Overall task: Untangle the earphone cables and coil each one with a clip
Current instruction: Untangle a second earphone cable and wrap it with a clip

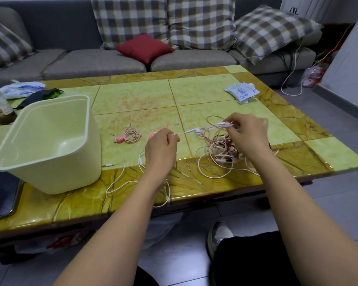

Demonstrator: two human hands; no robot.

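- The tangle [221,149] of pinkish earphone cables lies in a loose heap on the near right part of the table [132,96], directly under the right hand [248,133].
- That right hand hovers over the heap with its fingers curled. Thumb and fingertips pinch a white piece on one strand [183,133] — an inline control or an earbud, I can't tell which.
- The left hand [160,144] pinches the same strand further along, so it runs taut between the two hands, with a white earbud partway along it.
- One coiled cable [130,134] lies finished to the left, held by a pink clip [119,139].
- Something pink [161,129] shows just past the left hand. I'd guess spare clips, but it's half hidden.
- A loose cable [112,164] trails over the table's near edge, apparently free of the heap but not coiled.
- By my reckoning one cable is done, one is being teased out, and several are knotted together — early days.
- A cream bin [50,166] stands on the table's left side, a tissue packet [242,92] sits at the far right, and the sofa [91,62] is behind.
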